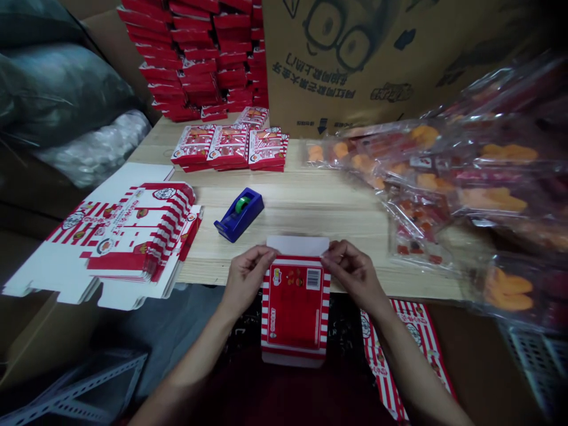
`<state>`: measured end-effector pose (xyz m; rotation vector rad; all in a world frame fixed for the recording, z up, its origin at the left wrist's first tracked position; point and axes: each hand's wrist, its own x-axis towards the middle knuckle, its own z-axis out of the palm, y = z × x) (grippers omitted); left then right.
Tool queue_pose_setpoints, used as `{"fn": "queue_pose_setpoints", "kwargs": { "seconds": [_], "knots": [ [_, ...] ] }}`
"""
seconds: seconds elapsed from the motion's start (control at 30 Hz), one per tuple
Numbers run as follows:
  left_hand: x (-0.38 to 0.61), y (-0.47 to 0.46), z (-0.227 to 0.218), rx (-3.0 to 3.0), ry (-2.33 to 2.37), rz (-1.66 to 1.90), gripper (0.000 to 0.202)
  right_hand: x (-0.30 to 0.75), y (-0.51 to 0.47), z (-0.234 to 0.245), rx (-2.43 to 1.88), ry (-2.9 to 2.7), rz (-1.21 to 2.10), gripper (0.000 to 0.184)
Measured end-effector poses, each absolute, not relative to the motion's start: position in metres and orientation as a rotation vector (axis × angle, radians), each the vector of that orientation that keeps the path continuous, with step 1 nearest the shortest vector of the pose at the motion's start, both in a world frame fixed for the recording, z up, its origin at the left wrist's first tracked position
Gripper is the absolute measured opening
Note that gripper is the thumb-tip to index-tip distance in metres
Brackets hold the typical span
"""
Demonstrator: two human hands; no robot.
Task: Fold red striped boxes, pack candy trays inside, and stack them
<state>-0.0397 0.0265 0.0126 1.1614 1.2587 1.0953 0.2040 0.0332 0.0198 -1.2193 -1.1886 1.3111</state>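
Between my hands is a red and white striped cardboard box [294, 307], its barcode side facing up and a white flap standing out at each end. My left hand [249, 275] pinches its upper left corner with thumb and fingers. At the upper right corner, my right hand [350, 269] grips it the same way, near the base of the far flap. The box hangs over the table's front edge, above my lap. Just beyond it, to the left, a blue tape dispenser [242, 216] with a green core stands on the table.
Flat printed box blanks [133, 231] are stacked at the left. Filled boxes [228, 145] sit farther back, before a tall red stack [204, 59] and a large carton [355, 71]. Clear plastic packs [426, 171] are heaped at the right. The wooden table [310, 201] ends near my hands.
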Motion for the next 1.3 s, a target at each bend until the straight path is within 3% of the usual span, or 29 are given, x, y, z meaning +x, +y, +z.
{"fn": "queue_pose_setpoints", "kwargs": {
  "seconds": [0.2,0.3,0.33,0.47,0.57,0.7,0.77,0.93,1.13,1.3],
  "knots": [
    [-0.037,0.007,0.004,0.978,1.245,1.093,0.022,0.203,0.021,-0.004,-1.242,-1.173,1.475,0.034],
    [-0.035,0.000,-0.010,0.784,1.195,1.157,0.051,0.194,0.010,-0.024,-1.238,-0.999,1.540,0.033],
    [-0.034,0.001,-0.012,0.738,1.168,1.160,0.052,0.190,0.008,-0.026,-1.220,-0.924,1.560,0.034],
    [-0.035,0.011,-0.012,0.626,1.081,1.178,0.018,0.177,0.015,-0.016,-1.075,-0.720,1.684,0.032],
    [-0.038,0.017,-0.008,0.630,1.039,1.139,0.021,0.179,0.023,-0.006,-1.005,-0.764,1.841,0.061],
    [-0.048,0.018,-0.005,0.803,0.965,0.988,0.023,0.191,0.025,-0.011,-1.027,-1.012,1.879,0.027],
    [-0.054,0.016,-0.004,0.985,0.960,0.912,0.025,0.198,0.022,-0.016,-1.065,-1.088,1.781,0.019],
    [-0.060,0.014,-0.004,1.394,1.083,0.868,0.027,0.208,0.017,-0.015,-1.125,-1.408,1.610,0.021],
    [-0.060,0.026,0.010,1.420,1.029,0.705,0.024,0.205,0.030,0.003,-1.117,-1.424,1.671,0.018],
    [-0.061,0.040,0.024,1.442,0.969,0.585,0.028,0.206,0.044,0.013,-1.052,-1.465,1.888,0.037]
  ]
}}
